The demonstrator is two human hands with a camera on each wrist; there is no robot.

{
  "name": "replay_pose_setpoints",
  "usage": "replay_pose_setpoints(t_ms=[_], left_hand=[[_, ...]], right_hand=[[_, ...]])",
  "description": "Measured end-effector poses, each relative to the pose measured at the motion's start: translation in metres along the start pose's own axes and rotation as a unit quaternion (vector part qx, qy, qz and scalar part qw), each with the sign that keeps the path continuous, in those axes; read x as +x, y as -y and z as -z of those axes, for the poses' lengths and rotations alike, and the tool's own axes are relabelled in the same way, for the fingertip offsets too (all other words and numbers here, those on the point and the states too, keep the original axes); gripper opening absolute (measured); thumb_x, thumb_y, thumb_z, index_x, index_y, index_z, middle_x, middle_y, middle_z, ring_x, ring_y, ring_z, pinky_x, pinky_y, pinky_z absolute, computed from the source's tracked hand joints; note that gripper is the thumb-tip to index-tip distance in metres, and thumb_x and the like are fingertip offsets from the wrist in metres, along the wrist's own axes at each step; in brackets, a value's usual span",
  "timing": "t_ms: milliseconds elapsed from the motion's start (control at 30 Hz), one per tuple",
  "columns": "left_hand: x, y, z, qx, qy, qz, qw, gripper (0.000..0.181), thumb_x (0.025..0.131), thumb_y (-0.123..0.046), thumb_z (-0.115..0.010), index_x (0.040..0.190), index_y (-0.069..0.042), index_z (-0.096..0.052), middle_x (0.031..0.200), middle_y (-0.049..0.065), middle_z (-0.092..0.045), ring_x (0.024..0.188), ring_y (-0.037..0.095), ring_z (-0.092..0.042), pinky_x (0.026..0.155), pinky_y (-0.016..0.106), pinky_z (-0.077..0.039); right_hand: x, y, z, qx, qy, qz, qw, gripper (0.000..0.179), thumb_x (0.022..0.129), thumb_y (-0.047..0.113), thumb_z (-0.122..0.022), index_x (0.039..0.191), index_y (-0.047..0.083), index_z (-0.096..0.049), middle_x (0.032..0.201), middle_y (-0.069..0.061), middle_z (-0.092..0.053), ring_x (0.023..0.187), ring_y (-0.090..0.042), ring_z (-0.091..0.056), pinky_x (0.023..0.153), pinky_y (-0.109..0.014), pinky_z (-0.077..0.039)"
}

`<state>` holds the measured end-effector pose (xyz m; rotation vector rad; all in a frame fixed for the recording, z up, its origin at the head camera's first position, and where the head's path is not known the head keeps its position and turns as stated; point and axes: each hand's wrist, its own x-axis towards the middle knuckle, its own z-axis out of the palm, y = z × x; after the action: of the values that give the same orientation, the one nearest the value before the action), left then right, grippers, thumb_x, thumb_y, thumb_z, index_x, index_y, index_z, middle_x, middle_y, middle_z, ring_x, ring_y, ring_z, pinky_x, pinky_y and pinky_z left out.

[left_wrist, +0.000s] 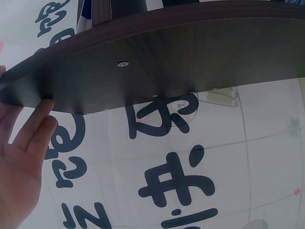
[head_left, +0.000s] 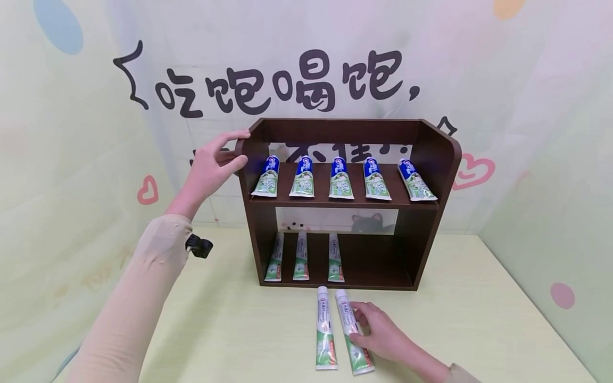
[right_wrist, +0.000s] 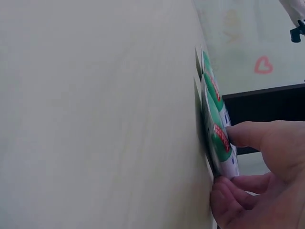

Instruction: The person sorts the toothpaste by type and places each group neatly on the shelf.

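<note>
My left hand (head_left: 210, 167) holds the left side panel of a dark brown two-tier shelf (head_left: 341, 132) near its top corner. In the left wrist view its fingers (left_wrist: 35, 129) lie against the panel's outer face. Down on the table, my right hand (head_left: 383, 335) grips a white and green toothpaste tube (head_left: 346, 314), thumb on one side and fingers on the other. The right wrist view has this tube (right_wrist: 217, 129) low along the tabletop. Another toothpaste tube (head_left: 324, 319) lies just left of it, cap toward the shelf.
Several blue and green toothpaste tubes (head_left: 339, 178) line the upper tier. On the lower tier, three white and green tubes (head_left: 301, 255) lie toward the left and middle. The pale table (head_left: 479, 308) meets a printed wall cloth (head_left: 527, 133) behind and beside the shelf.
</note>
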<state>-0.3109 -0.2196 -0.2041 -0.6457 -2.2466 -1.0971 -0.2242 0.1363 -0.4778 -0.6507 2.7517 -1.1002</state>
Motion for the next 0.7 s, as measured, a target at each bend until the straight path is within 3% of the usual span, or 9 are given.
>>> replay_pose_setpoints(t_ms=[300,567,700], left_hand=[[0.001,0.003,0.000,0.004,-0.002,-0.009,0.9999,0.043,0.093,-0.006,-0.062,0.135,-0.005,-0.057,0.147,0.010,-0.054,0.118,0.038,-0.064,0.095,0.016,-0.052],[0.010,0.035,-0.002,0.010,-0.005,-0.004,0.9999,0.045,0.093,-0.012,-0.065,0.137,-0.018,-0.058,0.149,-0.001,-0.053,0.117,0.031,-0.066,0.092,0.012,-0.051],[0.009,0.030,-0.001,0.009,-0.002,0.000,1.0000,0.045,0.093,-0.012,-0.065,0.137,-0.016,-0.058,0.149,0.000,-0.053,0.117,0.032,-0.067,0.090,0.011,-0.051]], right_hand=[[0.005,0.010,0.000,0.027,0.027,-0.036,0.9986,0.069,0.081,0.016,-0.080,0.140,0.000,-0.049,0.092,-0.003,-0.063,0.078,-0.012,-0.055,0.061,-0.019,-0.047],[0.011,0.007,0.007,0.074,0.055,-0.034,0.9951,0.063,0.078,0.013,-0.080,0.134,-0.001,-0.053,0.077,-0.002,-0.062,0.068,-0.012,-0.057,0.054,-0.022,-0.047],[0.013,0.003,0.009,0.102,0.062,-0.032,0.9923,0.060,0.077,0.010,-0.079,0.131,0.000,-0.054,0.075,-0.003,-0.062,0.065,-0.012,-0.057,0.053,-0.022,-0.048]])
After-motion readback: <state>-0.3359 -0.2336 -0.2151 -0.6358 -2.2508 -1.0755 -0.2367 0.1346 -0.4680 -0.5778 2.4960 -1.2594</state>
